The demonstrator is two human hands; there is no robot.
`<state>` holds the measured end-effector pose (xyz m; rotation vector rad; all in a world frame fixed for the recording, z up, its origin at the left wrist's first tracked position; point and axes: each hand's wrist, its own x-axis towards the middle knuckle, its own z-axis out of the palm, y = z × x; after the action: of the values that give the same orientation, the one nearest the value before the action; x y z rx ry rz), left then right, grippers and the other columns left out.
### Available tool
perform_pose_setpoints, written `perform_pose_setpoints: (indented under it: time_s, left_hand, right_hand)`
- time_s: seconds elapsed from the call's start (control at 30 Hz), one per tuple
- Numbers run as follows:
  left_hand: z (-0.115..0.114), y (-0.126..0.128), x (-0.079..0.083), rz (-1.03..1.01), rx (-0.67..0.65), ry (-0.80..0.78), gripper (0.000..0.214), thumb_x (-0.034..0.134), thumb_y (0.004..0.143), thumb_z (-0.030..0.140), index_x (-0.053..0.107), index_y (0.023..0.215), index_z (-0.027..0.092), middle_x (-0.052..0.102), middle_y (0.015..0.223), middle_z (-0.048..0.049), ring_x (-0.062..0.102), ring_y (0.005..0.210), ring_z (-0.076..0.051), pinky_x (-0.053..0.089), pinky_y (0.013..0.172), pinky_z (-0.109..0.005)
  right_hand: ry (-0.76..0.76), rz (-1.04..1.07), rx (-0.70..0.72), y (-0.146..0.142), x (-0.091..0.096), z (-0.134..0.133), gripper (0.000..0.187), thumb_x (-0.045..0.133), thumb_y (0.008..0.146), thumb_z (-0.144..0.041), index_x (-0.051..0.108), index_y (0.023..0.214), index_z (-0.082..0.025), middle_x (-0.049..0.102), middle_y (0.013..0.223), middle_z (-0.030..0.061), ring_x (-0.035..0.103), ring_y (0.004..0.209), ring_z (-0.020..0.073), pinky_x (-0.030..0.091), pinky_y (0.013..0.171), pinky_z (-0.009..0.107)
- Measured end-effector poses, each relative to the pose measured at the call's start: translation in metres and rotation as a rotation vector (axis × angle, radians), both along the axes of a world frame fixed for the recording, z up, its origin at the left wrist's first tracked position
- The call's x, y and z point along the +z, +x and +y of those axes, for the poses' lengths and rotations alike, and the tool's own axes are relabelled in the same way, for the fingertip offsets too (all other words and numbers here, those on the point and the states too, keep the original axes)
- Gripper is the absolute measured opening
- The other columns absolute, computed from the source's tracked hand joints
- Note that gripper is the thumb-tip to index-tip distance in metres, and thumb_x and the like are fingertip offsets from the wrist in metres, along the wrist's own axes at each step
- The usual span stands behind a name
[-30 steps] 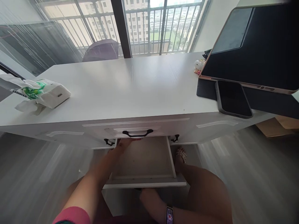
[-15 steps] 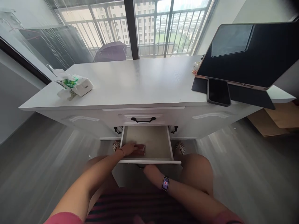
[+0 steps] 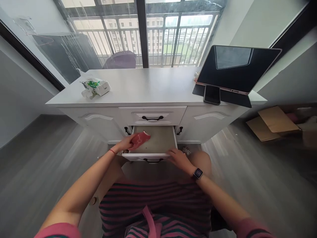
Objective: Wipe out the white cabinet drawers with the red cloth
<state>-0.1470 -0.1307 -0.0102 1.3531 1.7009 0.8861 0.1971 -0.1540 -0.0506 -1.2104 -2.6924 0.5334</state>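
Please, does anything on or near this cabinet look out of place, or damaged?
Yes: the phone looks precariously placed, its near end at the front edge of the cabinet top, where it might be knocked off. The tissue pack also sits askew, its wrapping crumpled. No clear damage shows.

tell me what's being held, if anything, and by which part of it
The left hand holds the red item by its left end. The right hand is at the open drawer; whether it grips cannot be told.
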Motion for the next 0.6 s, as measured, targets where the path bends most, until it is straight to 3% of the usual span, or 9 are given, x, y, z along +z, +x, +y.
perform_pose_setpoints:
  time_s: [0.07,0.13,0.27,0.37,0.5,0.6]
  left_hand:
    - [-0.021,-0.011,0.016,-0.173,-0.024,0.022,0.054,0.060,0.047,0.001,0.068,0.097,0.019,0.072,0.086,-0.0026,0.065,0.078,-0.019,0.050,0.067,-0.024]
    - [-0.052,-0.014,0.018,-0.383,0.116,0.056,0.049,0.066,0.051,0.005,0.065,0.098,0.019,0.071,0.087,-0.0030,0.065,0.079,-0.018,0.051,0.068,-0.025]
    - [-0.120,0.003,-0.006,-0.739,0.461,0.007,0.032,0.071,0.051,0.006,0.065,0.079,0.019,0.068,0.074,0.0004,0.063,0.065,-0.014,0.052,0.060,-0.024]
    - [-0.152,0.027,-0.026,-0.933,0.639,-0.105,0.028,0.065,0.052,-0.001,0.064,0.071,0.019,0.068,0.071,0.0008,0.064,0.064,-0.013,0.054,0.064,-0.026]
    - [-0.160,0.058,-0.035,-1.190,0.701,-0.215,0.025,0.063,0.060,0.001,0.065,0.074,0.021,0.072,0.078,-0.0002,0.068,0.072,-0.015,0.057,0.075,-0.031]
    - [-0.144,0.073,-0.040,-1.184,0.689,-0.222,0.016,0.066,0.069,0.013,0.065,0.084,0.021,0.072,0.088,-0.0038,0.070,0.078,-0.019,0.058,0.075,-0.037]
  right_hand:
    - [-0.027,-0.068,-0.008,0.014,-0.001,0.010,0.027,0.055,0.090,-0.024,0.063,0.116,-0.020,0.064,0.112,0.0092,0.059,0.104,0.0203,0.043,0.089,0.030]
    - [-0.083,-0.114,0.010,0.022,-0.005,0.020,0.025,0.055,0.091,-0.025,0.065,0.113,-0.022,0.068,0.108,0.0069,0.062,0.099,0.0197,0.044,0.085,0.027]
    - [-0.114,-0.148,0.001,0.023,-0.010,0.042,0.024,0.058,0.089,-0.032,0.069,0.110,-0.025,0.071,0.103,0.0053,0.065,0.095,0.0205,0.043,0.077,0.023]
    - [-0.100,-0.172,-0.018,0.020,-0.011,0.061,0.026,0.058,0.090,-0.035,0.070,0.109,-0.023,0.072,0.101,0.0079,0.066,0.093,0.0205,0.043,0.074,0.022]
    - [-0.061,-0.179,-0.056,0.013,-0.013,0.086,0.031,0.053,0.092,-0.038,0.068,0.113,-0.020,0.071,0.104,0.0127,0.065,0.095,0.0222,0.043,0.077,0.024]
    - [-0.012,-0.163,-0.109,0.008,-0.017,0.098,0.035,0.048,0.094,-0.039,0.065,0.118,-0.019,0.070,0.107,0.0144,0.064,0.099,0.0230,0.044,0.082,0.027]
